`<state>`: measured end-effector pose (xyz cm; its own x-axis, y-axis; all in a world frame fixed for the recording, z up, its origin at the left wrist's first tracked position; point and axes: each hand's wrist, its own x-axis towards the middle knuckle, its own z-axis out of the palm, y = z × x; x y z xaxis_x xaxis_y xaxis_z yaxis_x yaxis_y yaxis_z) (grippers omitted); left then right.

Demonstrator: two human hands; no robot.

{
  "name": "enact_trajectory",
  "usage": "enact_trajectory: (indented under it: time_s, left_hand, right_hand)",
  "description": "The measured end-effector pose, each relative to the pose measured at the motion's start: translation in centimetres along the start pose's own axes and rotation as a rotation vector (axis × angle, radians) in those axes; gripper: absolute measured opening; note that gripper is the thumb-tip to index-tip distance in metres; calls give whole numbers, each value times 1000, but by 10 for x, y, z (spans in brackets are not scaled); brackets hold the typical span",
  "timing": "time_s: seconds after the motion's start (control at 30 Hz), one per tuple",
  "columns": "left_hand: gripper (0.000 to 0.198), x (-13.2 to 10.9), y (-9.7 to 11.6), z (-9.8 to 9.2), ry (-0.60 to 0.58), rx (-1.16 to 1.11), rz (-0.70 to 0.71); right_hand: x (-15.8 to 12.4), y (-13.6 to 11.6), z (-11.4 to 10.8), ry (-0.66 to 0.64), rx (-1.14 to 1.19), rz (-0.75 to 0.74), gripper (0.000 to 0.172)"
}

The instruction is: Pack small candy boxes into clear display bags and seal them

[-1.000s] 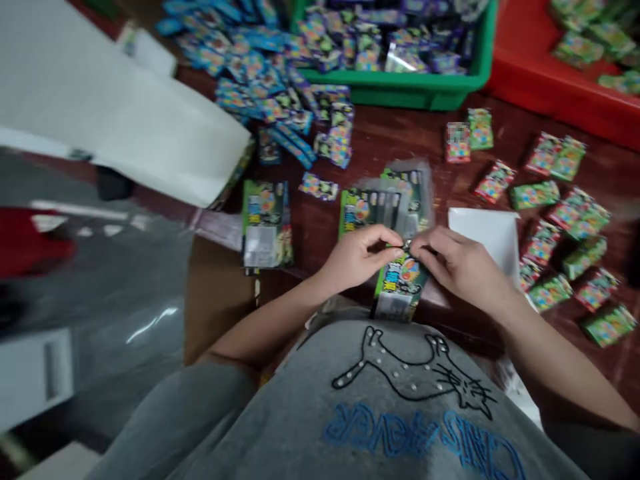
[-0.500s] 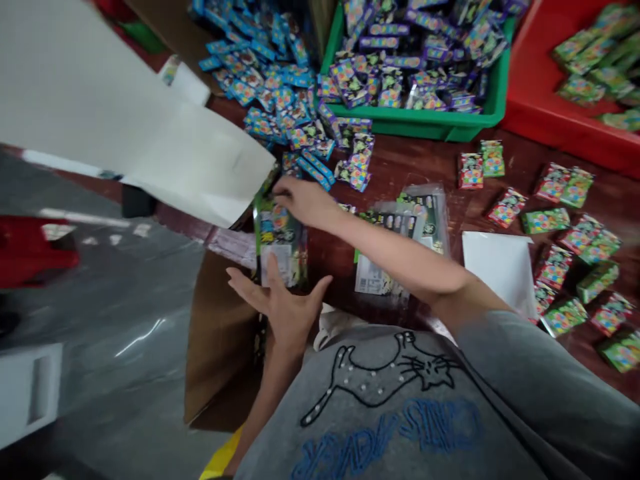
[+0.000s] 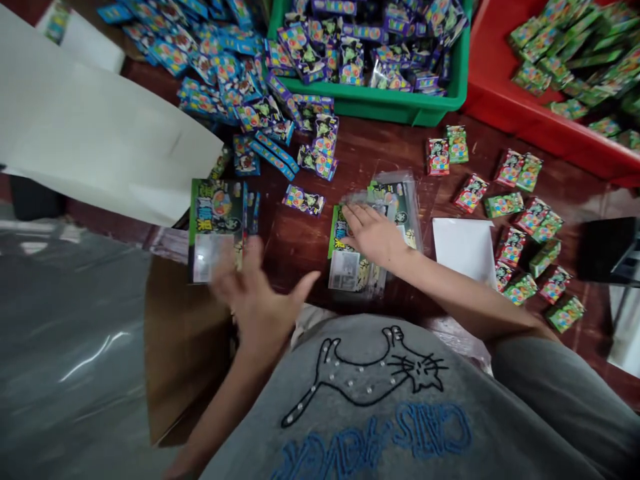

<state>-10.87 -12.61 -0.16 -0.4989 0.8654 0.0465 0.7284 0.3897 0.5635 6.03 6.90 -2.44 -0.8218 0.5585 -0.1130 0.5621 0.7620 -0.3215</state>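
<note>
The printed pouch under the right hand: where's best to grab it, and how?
Probably pinch the near left corner, coming from the left: the pouch lies flat with that edge uncovered, while the right hand covers its upper right.

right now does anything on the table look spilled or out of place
One purple packet looks astray: it lies alone on the table, apart from the loose heap of blue and purple packets beside the green bin. No damage stands out, though the left hand hides part of the printed bags.
</note>
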Motion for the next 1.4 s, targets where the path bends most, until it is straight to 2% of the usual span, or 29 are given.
enact_trajectory:
  time_s: [0.07,0.13,0.2,0.3,0.37,0.43,0.5,0.57,0.63,0.7,0.77,0.83,0.9,0.97,1.0,1.03,1.1,1.17,1.2,1.27,1.33,1.4]
  left_hand:
    - [101,3,19,29,-91,-81,83]
    - [107,10,26,56,-167,-109,55]
    - [107,17,24,71,-239,-150,-24]
    - [93,23,19,70,-389,-268,-158]
    - [71,23,20,62,-463,-346,-177]
    - [42,22,26,54,-442,-380,-81]
    - [24,19,33,50,-334,-357,63]
    - [21,15,38,49,-208,-331,153]
    - [23,11,41,50,-124,-326,177]
    - [25,8,43,49,-93,-339,174]
    - [31,8,47,42,-125,-352,181]
    - [45,13,52,32,-274,-401,197]
    - [57,22,59,21,-564,-533,182]
    - [54,33,63,15,-816,-672,113]
    - [49,37,64,13,-865,-722,66]
    - [44,41,63,14,-852,-763,19]
    - [40,45,61,18,-695,-853,-72]
    - [42,44,57,27,-507,-937,-155]
    - [44,42,56,32,-425,-956,-191]
    - [45,37,56,44,-297,-955,-252]
    - [45,33,56,56,-201,-950,-309]
    - [44,27,55,66,-121,-915,-359]
  right_hand:
    - [-8,-5,4,22,-18,3,64]
    - [-16,-11,6,29,-16,-3,55]
    - [-26,-14,7,32,-2,-6,49]
    - [-43,-9,9,65,65,33,48]
    - [-52,-2,7,97,160,76,48]
    - [-58,7,2,137,279,107,48]
    - [-60,15,-8,185,389,125,44]
    - [-61,20,-19,210,469,149,36]
    - [-60,24,-31,178,519,177,26]
    - [-59,26,-43,101,521,162,19]
    - [-58,29,-57,-13,497,47,26]
    - [-56,31,-75,-154,490,-132,30]
    - [-53,32,-95,-277,501,-267,27]
    - [-48,31,-112,-345,492,-313,27]
    - [-46,30,-118,-352,481,-315,27]
    - [-44,29,-122,-327,473,-301,29]
    - [-44,24,-119,-172,472,-216,37]
    - [-47,16,-103,49,485,-60,48]
    - [-50,11,-91,119,490,23,52]
    - [-54,-2,-60,131,458,156,58]
    - [-56,-16,-27,94,317,273,58]
    - [-55,-26,0,131,174,350,54]
